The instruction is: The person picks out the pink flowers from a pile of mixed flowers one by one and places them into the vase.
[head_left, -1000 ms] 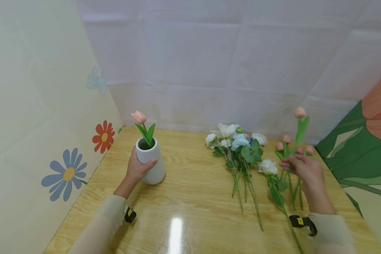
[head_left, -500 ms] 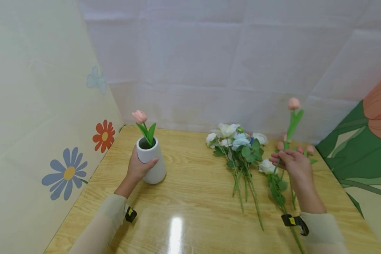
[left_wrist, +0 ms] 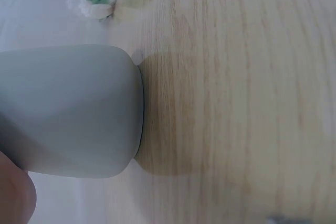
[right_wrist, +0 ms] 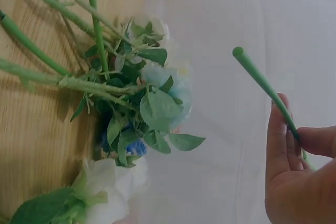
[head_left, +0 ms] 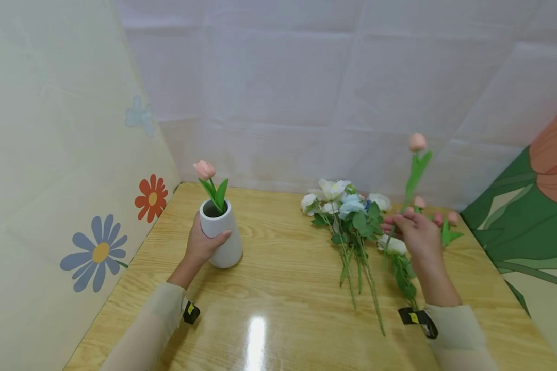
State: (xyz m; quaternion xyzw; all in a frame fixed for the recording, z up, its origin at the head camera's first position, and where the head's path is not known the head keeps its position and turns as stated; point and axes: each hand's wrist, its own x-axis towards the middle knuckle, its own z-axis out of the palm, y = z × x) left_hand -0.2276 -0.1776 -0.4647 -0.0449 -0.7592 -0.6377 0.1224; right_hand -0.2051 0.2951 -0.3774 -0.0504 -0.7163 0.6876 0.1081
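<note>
My left hand (head_left: pixel 204 243) grips a white vase (head_left: pixel 224 234) from its left side, thumb across the front; the vase stands upright on the table. One pink tulip (head_left: pixel 205 170) with green leaves rises out of its mouth. In the left wrist view the lower part of the vase (left_wrist: pixel 73 114) meets the wood, with a bit of thumb (left_wrist: pixel 16 192) at the corner. My right hand (head_left: pixel 420 234) pinches the green stem of another pink tulip (head_left: pixel 418 142), held upright above the table. The stem's cut end (right_wrist: pixel 239 52) sticks out past the fingers in the right wrist view.
A bunch of white and blue flowers (head_left: pixel 351 206) lies mid-right on the wooden table (head_left: pixel 278 288). Nearer my right hand is a single white rose (head_left: pixel 392 245). Several pink tulips (head_left: pixel 453 218) lie behind that hand. A pale cloth wall (head_left: pixel 269 103) closes off the back.
My right hand has moved left and slightly up with its tulip, away from the other tulips and over the white rose. My left hand and the vase have stayed in place.
</note>
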